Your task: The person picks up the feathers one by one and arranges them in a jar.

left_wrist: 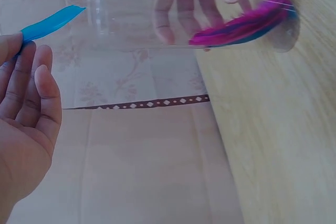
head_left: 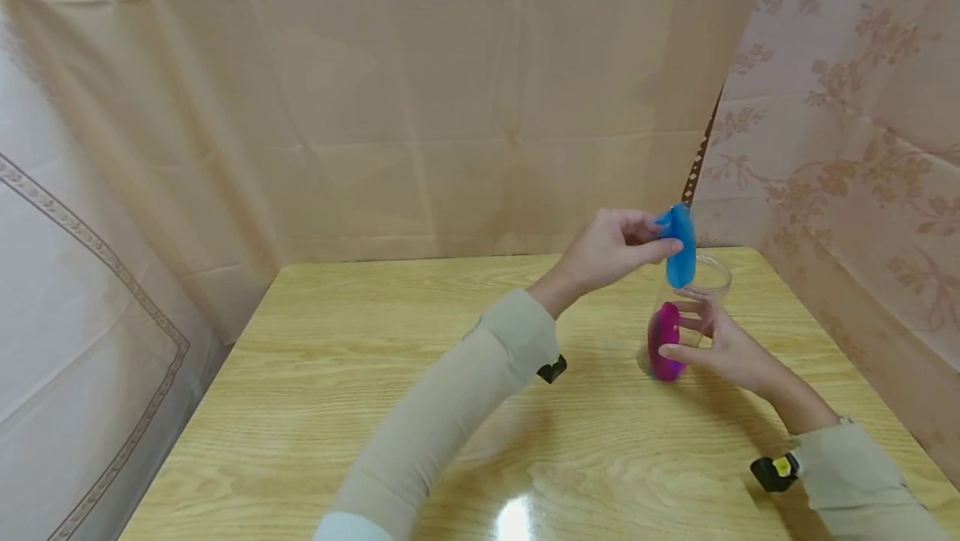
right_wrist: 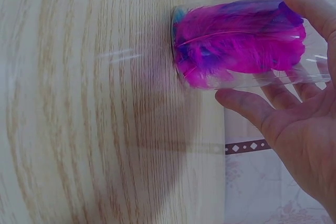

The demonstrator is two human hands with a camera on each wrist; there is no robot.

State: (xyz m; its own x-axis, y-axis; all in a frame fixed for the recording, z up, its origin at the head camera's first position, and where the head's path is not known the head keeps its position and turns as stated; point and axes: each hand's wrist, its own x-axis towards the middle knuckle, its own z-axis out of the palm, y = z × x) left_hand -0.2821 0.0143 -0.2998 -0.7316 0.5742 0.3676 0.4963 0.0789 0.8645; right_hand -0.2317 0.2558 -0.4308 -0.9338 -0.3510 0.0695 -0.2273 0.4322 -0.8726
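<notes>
My left hand [head_left: 609,251] pinches a blue feather [head_left: 681,251] between thumb and fingers, just above and beside the mouth of a clear cylindrical jar [head_left: 716,289]. In the left wrist view the feather [left_wrist: 52,23] is slender and slightly curved, its tip apart from the jar's open end [left_wrist: 100,19]. Standing on the table at the right, the jar has my right hand [head_left: 731,349] curled round its side. Inside it lie magenta feathers [right_wrist: 241,40] with purple and blue parts, toward the bottom. Thumb and fingers of the right hand [right_wrist: 304,116] sit on opposite sides of the jar.
A wood-grain table [head_left: 337,383] lies under both arms. Beige cloth [head_left: 405,107] hangs behind it, and a flower-patterned curtain [head_left: 885,191] hangs at the right. A pale cloth [head_left: 75,316] with a patterned band is at the left. Small dark devices [head_left: 776,473] are at both wrists.
</notes>
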